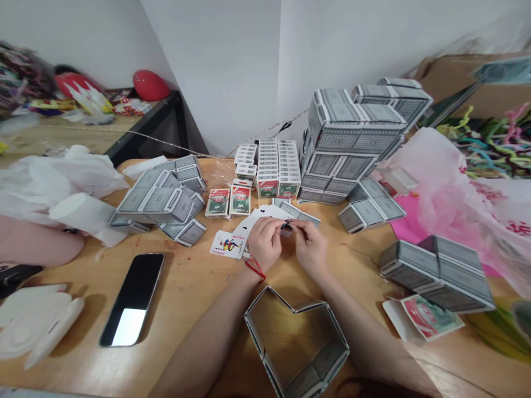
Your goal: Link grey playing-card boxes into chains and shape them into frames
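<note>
My left hand (265, 242) and my right hand (311, 247) meet over the wooden table (191, 287), fingers pinched together on a small folded playing card (286, 228). A red string circles my left wrist. Loose playing cards (249, 225) lie fanned just beyond my fingers, one a joker card (227, 244) face up. In front of my forearms lies a heart-shaped frame (296, 348) built of folded cards.
A black phone (133, 298) lies at the left. Folded-card blocks (161, 202) pile up at the left, a tall stack (352, 138) at the back right, more blocks (440, 271) at the right. Boxed decks (269, 171) stand in rows behind. A pink plastic bag (448, 199) sits at the right.
</note>
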A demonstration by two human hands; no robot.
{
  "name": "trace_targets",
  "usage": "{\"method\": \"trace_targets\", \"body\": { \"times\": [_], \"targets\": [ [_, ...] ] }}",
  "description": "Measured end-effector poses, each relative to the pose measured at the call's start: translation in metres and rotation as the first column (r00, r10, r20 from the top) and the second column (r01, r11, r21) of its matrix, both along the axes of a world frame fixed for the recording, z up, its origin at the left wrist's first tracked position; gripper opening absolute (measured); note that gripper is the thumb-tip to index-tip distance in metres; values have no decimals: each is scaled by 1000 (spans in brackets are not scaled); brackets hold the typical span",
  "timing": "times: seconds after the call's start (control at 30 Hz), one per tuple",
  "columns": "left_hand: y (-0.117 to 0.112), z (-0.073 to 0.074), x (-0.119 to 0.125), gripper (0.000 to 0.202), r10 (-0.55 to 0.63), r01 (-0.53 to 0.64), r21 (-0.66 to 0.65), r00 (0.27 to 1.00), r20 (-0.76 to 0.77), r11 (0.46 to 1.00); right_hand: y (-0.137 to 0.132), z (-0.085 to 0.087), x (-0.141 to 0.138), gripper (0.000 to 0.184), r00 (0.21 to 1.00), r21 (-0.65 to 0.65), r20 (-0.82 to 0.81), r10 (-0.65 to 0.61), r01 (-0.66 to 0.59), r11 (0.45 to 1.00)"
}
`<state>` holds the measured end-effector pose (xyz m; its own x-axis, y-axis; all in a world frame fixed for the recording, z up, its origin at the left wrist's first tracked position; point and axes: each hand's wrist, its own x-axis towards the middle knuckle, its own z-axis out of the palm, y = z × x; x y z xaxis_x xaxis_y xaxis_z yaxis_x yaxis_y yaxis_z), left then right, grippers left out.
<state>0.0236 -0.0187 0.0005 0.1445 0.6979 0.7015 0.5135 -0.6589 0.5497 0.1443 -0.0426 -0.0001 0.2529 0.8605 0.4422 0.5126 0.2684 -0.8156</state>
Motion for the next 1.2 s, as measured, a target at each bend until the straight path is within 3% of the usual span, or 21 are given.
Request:
{"method": "trace_targets", "body": {
  "times": [0.4,0.67,0.9,1.2],
  "targets": [
    [-4,-1,1,35,-4,-2,-87,998,-64,996,3,-3,0,13,994,-5,-94,-59,59,998],
    [2,0,-2,15,47,-50,-130,999,-24,990,5,-1,1,12,979,-8,-200,-32,31,999],
    [5,4,-2,11,67,-66,-73,998,13,995,2,0,0,15,993,-24,-114,-16,13,1000],
    [6,-1,-5,16,91,-90,-57,996,8,994,-3,-1,-3,22,998,-40,70,1,2,999]
  ]
}}
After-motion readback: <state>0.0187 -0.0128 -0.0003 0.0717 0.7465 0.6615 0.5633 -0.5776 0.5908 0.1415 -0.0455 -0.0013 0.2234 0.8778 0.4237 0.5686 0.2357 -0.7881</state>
